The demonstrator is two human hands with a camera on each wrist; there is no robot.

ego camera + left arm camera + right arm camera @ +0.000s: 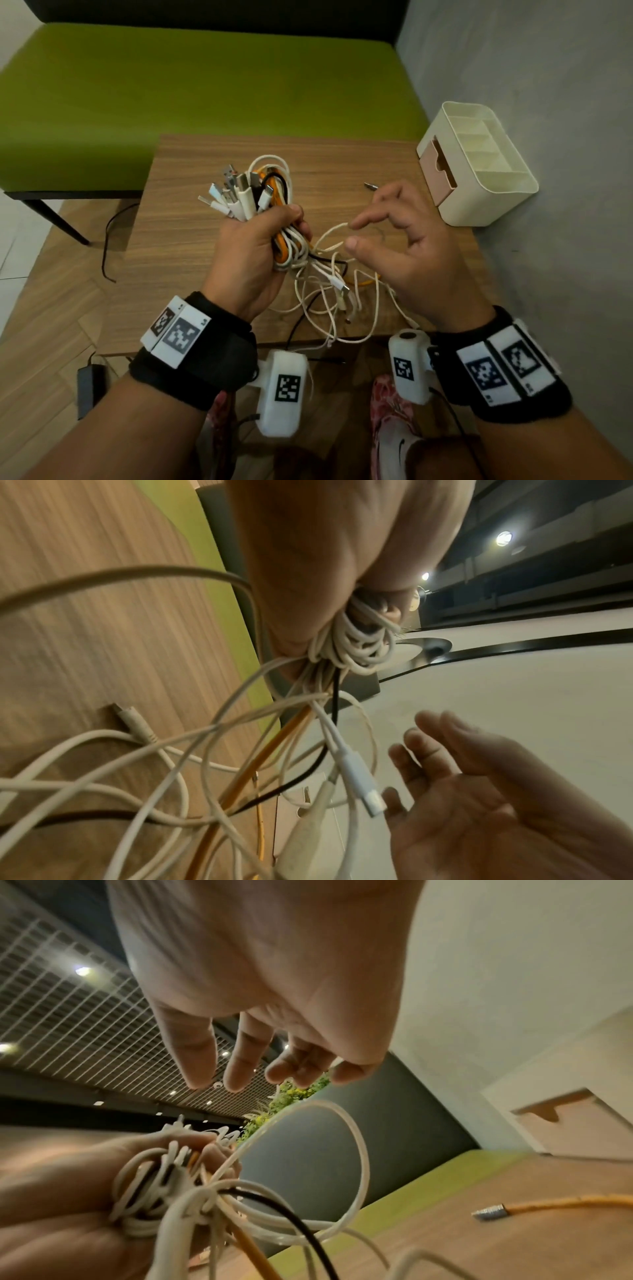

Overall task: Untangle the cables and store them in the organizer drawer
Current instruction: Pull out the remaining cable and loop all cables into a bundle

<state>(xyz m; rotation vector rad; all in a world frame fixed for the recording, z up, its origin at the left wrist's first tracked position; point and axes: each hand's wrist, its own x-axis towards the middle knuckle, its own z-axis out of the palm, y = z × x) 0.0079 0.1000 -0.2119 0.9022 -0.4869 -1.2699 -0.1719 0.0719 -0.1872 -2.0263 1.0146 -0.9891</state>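
The left hand clenched the cables; the right hand hovered, fingers relaxed. Limp, light cords likely snag; best pulled by a plug.

Both forearms bare, no sleeves. Left wristband: wide, black, fabric-like, carrying 2 white rectangular tags side by side, each printed with a black square-pattern marker. Right wristband: same black band, 2 white marker tags. White rounded camera housing under left wrist, 1 black marker on its face. Matching housing at right wrist, dark round lens on top, thin black cable trailing from it.
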